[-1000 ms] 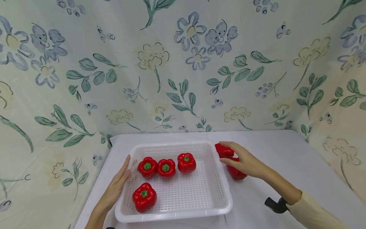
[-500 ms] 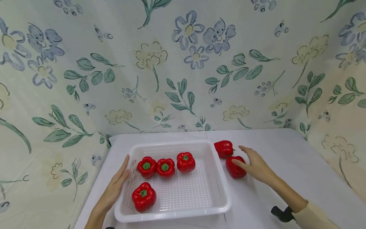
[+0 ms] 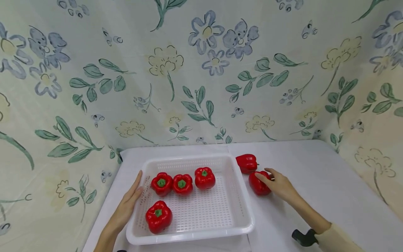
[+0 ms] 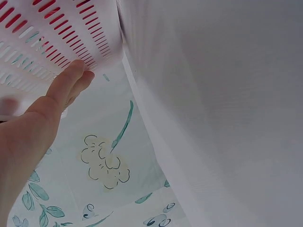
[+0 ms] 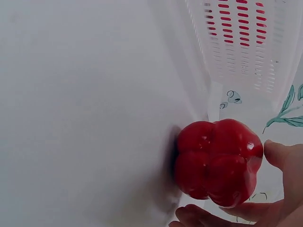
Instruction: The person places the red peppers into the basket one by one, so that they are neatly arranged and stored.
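Note:
A white plastic basket (image 3: 189,236) holds several red bell peppers: three along its far side, such as one bell pepper (image 3: 204,181), and another bell pepper (image 3: 157,222) near the front left corner. My left hand (image 3: 124,208) rests with straight fingers against the basket's left wall, as the left wrist view also shows. To the right of the basket, my right hand (image 3: 283,187) grips a red bell pepper (image 5: 218,163) lying on the table, thumb on one side and fingers curled round the far side. Just behind it lies another red bell pepper (image 3: 246,163) beside the basket wall.
A white cloth covers the table (image 3: 299,164), which extends to the right of the peppers. Behind it hangs a floral curtain (image 3: 201,87). A black wrist mount (image 3: 304,238) sits under the right forearm.
My right hand drew back to the right from above the two loose peppers, then its fingers closed round the nearer one. My left hand stayed on the basket's wall.

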`<state>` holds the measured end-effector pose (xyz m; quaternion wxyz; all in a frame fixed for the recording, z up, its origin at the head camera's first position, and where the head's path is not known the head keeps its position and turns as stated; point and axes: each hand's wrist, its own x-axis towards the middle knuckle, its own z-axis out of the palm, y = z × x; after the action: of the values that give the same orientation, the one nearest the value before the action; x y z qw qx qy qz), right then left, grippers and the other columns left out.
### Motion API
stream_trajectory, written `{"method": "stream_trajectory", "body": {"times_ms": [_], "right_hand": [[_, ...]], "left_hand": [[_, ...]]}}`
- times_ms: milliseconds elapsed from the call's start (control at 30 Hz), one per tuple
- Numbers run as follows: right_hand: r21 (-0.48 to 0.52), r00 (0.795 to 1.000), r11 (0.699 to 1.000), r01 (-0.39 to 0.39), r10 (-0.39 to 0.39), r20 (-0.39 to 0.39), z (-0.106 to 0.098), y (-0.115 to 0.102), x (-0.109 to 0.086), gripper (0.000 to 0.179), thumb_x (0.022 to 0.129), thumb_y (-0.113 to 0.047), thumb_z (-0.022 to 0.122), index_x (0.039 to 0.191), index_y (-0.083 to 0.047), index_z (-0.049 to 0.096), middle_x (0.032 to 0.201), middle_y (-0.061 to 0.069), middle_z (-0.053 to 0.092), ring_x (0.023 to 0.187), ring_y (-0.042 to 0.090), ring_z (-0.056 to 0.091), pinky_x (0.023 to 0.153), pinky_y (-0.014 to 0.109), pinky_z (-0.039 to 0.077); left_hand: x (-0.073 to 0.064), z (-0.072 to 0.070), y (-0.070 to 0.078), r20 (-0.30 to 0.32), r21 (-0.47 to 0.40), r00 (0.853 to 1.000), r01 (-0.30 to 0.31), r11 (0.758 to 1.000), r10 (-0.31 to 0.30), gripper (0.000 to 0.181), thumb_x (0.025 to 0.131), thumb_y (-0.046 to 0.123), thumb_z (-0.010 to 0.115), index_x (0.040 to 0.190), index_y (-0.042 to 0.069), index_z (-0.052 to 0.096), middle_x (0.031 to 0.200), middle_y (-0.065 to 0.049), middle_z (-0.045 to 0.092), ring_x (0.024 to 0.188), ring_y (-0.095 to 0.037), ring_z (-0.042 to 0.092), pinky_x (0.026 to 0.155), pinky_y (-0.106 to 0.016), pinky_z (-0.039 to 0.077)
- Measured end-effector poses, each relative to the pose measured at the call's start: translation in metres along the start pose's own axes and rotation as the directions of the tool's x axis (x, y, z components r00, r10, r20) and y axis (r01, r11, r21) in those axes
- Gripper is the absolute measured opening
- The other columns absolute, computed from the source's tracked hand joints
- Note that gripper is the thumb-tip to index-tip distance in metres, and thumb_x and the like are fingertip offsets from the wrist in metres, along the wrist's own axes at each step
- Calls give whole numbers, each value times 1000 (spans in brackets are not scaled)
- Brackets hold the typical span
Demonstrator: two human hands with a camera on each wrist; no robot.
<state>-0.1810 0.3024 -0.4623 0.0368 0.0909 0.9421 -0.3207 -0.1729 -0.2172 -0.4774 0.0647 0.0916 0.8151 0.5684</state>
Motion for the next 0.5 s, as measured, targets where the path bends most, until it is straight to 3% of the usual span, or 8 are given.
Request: {"method": "stream_trajectory", "body": {"times_ms": [500], "right_hand": [[-3,994,999,55,-55,-94,12,-4,-9,84,95,-50,69,152,6,43,144,37,53,127,55,55,88,55,63]], "left_hand": [[0,0,2,0,-2,1000,4,1000,-4,61,112,38,36,167,36,8,176,-6,5,160,-46,7,118,-60,23]]}}
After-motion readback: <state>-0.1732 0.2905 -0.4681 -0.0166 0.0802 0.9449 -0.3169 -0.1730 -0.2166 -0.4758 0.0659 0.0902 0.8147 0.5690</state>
